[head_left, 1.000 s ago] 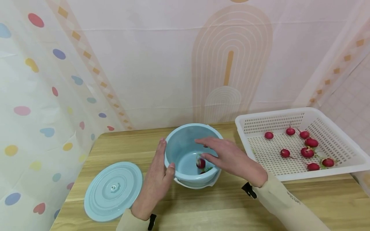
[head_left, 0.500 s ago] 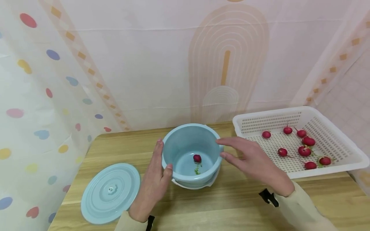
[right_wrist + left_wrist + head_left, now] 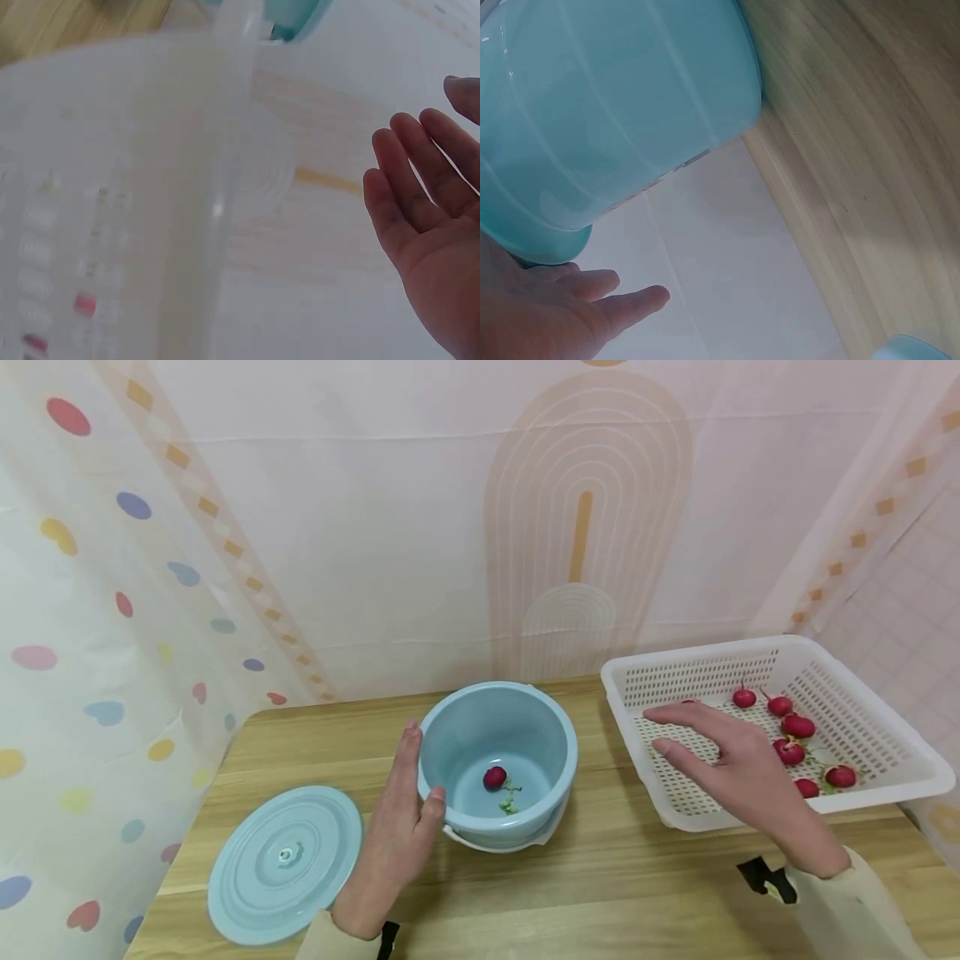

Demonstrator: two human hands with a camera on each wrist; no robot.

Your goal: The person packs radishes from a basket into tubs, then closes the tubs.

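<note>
A light-blue bucket (image 3: pixel 450 714) stands upright mid-table, with one red radish (image 3: pixel 494 777) and its green leaves on its floor. My left hand (image 3: pixel 397 827) rests against the bucket's left rim, fingers straight; the left wrist view shows these fingers (image 3: pixel 634 306) stretched out by the rim. Over the left part of a white plastic basket (image 3: pixel 637 760) hovers my right hand (image 3: pixel 738 768), holding nothing, thumb and fingers apart. Several radishes (image 3: pixel 798 726) lie in that basket, some hidden behind the hand. In the right wrist view the right palm (image 3: pixel 442 255) faces the camera.
A round light-blue lid (image 3: pixel 285 864) lies flat on the wooden table (image 3: pixel 600 893), left of my left forearm. The bucket's white handle (image 3: pixel 487 846) hangs down at its front. A patterned curtain (image 3: pixel 412 543) closes off the back and the left side.
My right hand has moved right, from above the bucket to above the basket. The radish in the bucket has shifted slightly left. My left hand stays at the rim.
</note>
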